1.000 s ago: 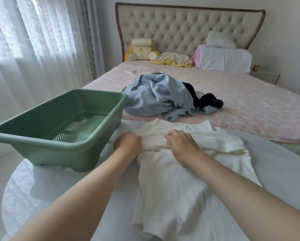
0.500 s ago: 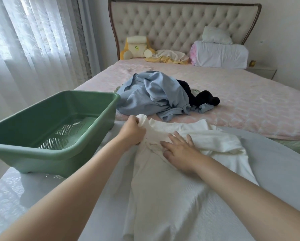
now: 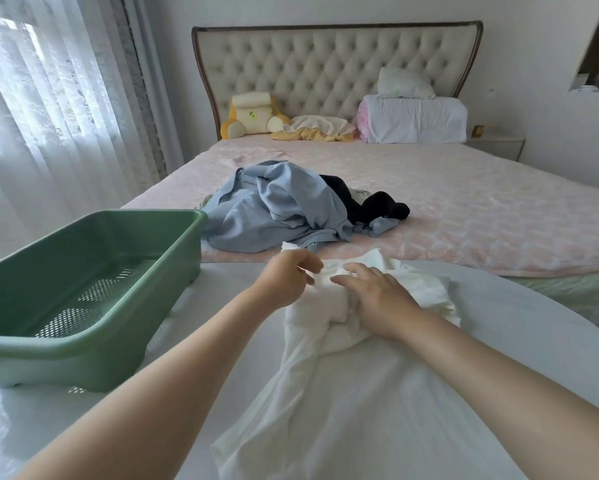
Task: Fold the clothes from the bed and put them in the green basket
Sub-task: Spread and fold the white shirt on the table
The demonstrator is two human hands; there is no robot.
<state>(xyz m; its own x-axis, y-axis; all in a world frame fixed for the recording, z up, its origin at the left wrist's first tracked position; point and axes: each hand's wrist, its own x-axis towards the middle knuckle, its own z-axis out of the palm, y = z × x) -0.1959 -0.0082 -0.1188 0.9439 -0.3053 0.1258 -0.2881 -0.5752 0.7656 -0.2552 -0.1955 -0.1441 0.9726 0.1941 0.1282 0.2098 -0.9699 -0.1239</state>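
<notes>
Bed (image 3: 464, 209) spans the back; a white table (image 3: 533, 323) before it carries the green basket (image 3: 93, 344) (at the left) and a rumpled white garment (image 3: 326, 410). Blue garment (image 3: 277, 209) and black garment (image 3: 377, 207) lie heaped on the bed. Left hand (image 3: 286, 280) pinches the white garment's top edge; right hand (image 3: 377, 303) presses it, fingers straight.

So the white top (image 3: 291, 382) got scrunched. A second ago it lay fairly wide and flat on the surface (image 3: 533, 327). Now its upper part is bunched into a thick roll, and the lower part trails off narrow toward 7 o'clock. The right hand (image 3: 377, 301) went from a fist on the fabric to lying with fingers stretched over the roll. The left hand (image 3: 287, 277) now sits at 11 o'clock of the bunch, pinching the edge there. The view's also tipped up, with more of the bed (image 3: 464, 220) showing.
</notes>
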